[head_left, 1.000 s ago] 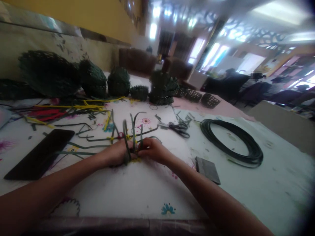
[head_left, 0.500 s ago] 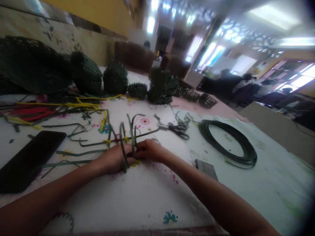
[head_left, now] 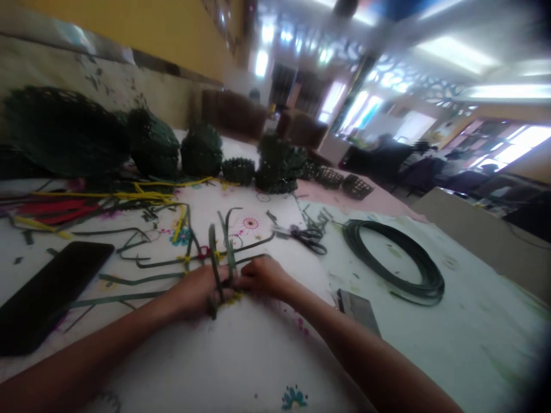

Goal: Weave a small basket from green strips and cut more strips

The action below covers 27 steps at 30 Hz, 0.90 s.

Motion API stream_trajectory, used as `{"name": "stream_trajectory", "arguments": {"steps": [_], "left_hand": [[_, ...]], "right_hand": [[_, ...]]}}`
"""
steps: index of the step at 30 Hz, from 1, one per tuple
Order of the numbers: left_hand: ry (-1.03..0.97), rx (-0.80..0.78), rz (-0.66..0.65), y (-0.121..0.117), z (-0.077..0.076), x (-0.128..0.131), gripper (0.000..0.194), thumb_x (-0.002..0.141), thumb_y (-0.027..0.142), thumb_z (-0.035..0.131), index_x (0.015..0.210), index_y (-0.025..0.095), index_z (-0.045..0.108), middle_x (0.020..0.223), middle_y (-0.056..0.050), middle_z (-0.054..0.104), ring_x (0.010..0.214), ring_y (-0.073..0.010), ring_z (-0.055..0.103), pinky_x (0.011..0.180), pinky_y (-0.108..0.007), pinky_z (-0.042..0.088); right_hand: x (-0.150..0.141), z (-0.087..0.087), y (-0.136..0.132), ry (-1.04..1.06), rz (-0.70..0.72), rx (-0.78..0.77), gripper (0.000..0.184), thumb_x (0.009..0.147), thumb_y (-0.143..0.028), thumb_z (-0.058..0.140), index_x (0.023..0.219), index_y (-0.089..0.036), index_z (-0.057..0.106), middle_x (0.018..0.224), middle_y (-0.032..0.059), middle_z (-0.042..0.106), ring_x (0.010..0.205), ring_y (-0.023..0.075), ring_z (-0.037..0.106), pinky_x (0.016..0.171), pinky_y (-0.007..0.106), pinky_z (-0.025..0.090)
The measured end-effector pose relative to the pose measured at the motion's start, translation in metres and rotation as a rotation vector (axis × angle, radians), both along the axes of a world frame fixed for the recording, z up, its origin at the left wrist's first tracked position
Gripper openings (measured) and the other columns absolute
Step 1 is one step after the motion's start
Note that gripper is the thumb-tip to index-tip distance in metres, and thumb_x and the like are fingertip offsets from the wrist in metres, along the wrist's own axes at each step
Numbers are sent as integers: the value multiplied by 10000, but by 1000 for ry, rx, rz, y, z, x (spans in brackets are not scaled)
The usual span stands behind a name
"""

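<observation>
Both my hands meet on the white flowered tablecloth (head_left: 241,355), pinching a crossing of dark green strips (head_left: 221,249) with yellow strips woven in. My left hand (head_left: 198,291) is closed over the strips, and several green ends stick up between its fingers. My right hand (head_left: 262,276) is closed too, gripping the same strips from the right. More green strips trail away to the left across the cloth.
A black phone (head_left: 47,295) lies at the left. Scissors (head_left: 307,236), a coil of green strip (head_left: 394,261) and a small dark grey card (head_left: 359,310) lie to the right. Several dark green woven baskets (head_left: 200,150) line the back; yellow and red strips (head_left: 77,203) lie before them.
My hands stay closed on the strips and have barely shifted. The view has tilted and drifted slightly, so the table things sit a little lower and further left.
</observation>
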<state>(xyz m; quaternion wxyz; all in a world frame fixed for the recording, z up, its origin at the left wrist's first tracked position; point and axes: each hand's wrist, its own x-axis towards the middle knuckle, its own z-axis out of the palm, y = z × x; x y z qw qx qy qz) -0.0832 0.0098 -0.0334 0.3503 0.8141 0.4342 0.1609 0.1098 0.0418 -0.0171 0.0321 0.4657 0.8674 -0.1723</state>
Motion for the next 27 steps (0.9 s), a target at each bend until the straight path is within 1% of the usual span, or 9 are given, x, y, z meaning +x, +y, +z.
{"name": "stream_trajectory", "arguments": {"steps": [4,8,13,14,17,20,23,24,27], "left_hand": [[115,46,-2,-9,6,-1,191,843,357,538,807,182,604,807,-39,635,751,-195,582,636,-274,399],[110,103,-26,-16,13,-2,137,834,304,547,787,180,581,784,-32,633,722,-183,582,627,-268,400],[130,275,-221,-3,19,-12,68,795,190,567,784,185,634,887,-38,649,831,-176,593,741,-252,434],[157,310,-213,1,20,-18,93,796,171,555,771,185,643,879,-40,645,828,-172,593,747,-251,437],[222,412,-33,2,22,-46,206,851,158,473,812,180,674,902,-67,645,837,-186,603,772,-285,448],[228,597,254,-22,22,-74,221,908,228,458,908,200,678,993,-65,650,951,-212,608,862,-332,452],[137,834,513,-65,13,-77,172,926,279,499,974,184,635,970,-64,640,952,-216,606,892,-358,462],[114,895,514,-79,8,-72,145,925,265,514,942,180,629,926,-59,633,917,-207,607,878,-353,473],[78,966,305,-111,-10,-45,140,914,166,532,1003,186,638,964,-58,627,931,-174,601,871,-311,495]], "right_hand": [[21,2,-23,74,39,124,253,912,-424,633,884,-185,712,822,5,680,720,125,578,611,215,363],[39,2,-50,37,11,307,120,897,-274,655,865,-165,693,960,99,648,914,228,556,747,310,379],[44,-2,-80,-29,22,428,161,872,-51,543,854,-150,668,911,123,633,928,266,533,757,366,363],[43,-2,-86,-33,37,438,169,861,-36,538,859,-149,665,910,119,631,914,260,535,754,364,364],[40,-1,-106,-31,59,439,202,836,-12,524,901,-149,657,953,113,620,852,229,544,701,334,364],[36,-1,-123,-21,-4,389,269,806,16,506,952,-161,647,988,101,605,765,194,551,619,302,340],[27,-3,-135,7,-87,347,304,792,28,486,962,-173,638,990,90,601,726,176,561,578,289,318],[23,-4,-138,27,-100,338,304,786,26,486,963,-172,635,988,90,602,727,175,566,574,286,319],[8,-2,-148,110,-94,302,307,760,17,497,973,-161,628,967,90,611,723,178,576,579,286,346]]}}
